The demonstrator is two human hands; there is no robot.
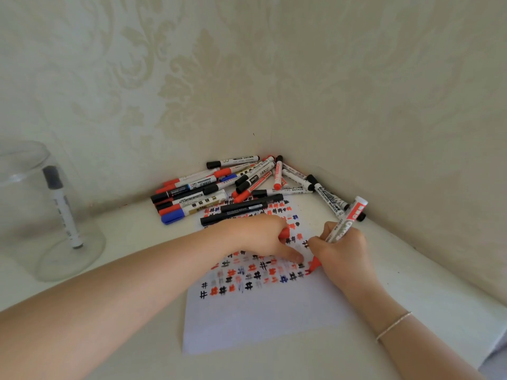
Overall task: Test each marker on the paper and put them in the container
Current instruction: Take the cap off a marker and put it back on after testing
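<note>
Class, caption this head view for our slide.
Right hand tests a red marker on paper; left hand holds its cap.

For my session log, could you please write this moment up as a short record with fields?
right hand: grips a red marker, its tip down on the paper
left hand: rests on the paper, holds a red cap
paper: rows of black, red and blue hash marks across its upper half; lower half blank
marker pile: many capped markers lying in the corner, some overlapping the paper's far edge
glass jar: at the left, one black-capped marker inside it
</note>
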